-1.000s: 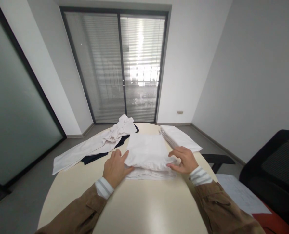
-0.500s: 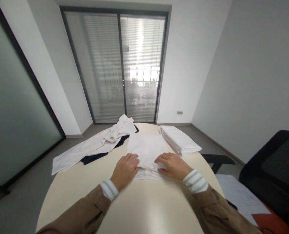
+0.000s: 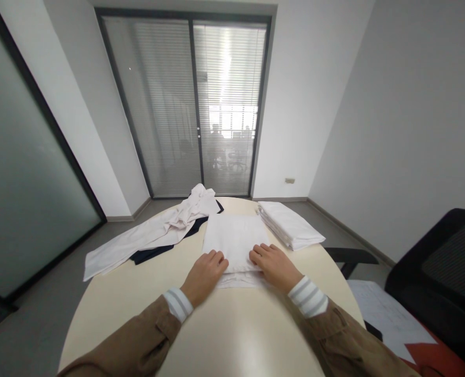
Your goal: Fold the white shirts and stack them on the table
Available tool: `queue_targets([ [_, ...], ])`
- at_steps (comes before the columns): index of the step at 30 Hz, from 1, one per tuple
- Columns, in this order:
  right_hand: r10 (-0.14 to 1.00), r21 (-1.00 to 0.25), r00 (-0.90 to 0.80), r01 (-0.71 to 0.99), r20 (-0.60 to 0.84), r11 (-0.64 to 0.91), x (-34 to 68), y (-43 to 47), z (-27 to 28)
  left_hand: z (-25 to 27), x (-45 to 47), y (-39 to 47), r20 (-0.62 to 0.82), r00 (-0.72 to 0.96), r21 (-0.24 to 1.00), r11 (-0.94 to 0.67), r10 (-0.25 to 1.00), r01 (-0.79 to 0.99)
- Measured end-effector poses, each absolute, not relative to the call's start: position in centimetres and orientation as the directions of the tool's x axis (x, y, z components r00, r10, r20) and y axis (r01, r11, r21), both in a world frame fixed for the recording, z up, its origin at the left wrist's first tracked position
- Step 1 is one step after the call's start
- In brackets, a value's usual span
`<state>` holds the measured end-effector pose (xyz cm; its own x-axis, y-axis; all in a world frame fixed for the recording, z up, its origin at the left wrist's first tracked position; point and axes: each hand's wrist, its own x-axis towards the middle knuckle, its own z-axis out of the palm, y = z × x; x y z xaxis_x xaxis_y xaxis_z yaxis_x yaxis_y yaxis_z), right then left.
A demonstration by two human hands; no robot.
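Note:
A folded white garment (image 3: 236, 238) lies flat on the table in front of me, its layered edges showing along the near side. My left hand (image 3: 206, 275) is at its near left corner, fingers curled over the top layer. Opposite it, my right hand (image 3: 273, 266) holds the near right corner with bent fingers. Both thumbs are mostly hidden, and the upper layer's near edge runs straight between the hands, slightly above the lower layers.
On the right of the round cream table (image 3: 232, 335) rests a folded white stack of cloth (image 3: 291, 225). To the left a loose white garment (image 3: 149, 235) lies over a dark cloth (image 3: 154, 255). A black office chair (image 3: 440, 267) with papers (image 3: 389, 314) stands at the right.
The top layer's near edge has gone from bunched and wrinkled to smooth and straight. My hands have shifted slightly, the left one a little to the right, and their fingers are curled closer.

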<state>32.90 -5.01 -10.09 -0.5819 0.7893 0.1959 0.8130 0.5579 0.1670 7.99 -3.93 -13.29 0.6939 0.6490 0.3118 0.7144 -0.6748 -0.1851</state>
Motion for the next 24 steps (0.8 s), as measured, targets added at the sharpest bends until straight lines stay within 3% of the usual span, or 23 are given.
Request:
queue_targets([
  [8, 0.814, 0.057, -0.572, 0.82, 0.096, 0.569, 32.7, -5.0, -10.8, -13.4, 7.9, -3.8, 0.253, 0.754, -0.178, -0.737, 0.606, 0.652],
  [19, 0.819, -0.027, -0.574, 0.818, 0.015, 0.574, 33.1, -5.6, -10.3, -13.6, 6.9, -3.1, 0.273, 0.896, -0.253, -0.872, 0.35, 0.418],
  [24, 0.809, -0.248, -0.588, 0.784, 0.0, 0.569, 32.9, -5.7, -9.6, -13.8, 6.6, -3.7, 0.282, 0.909, -0.208, -0.906, 0.306, 0.37],
])
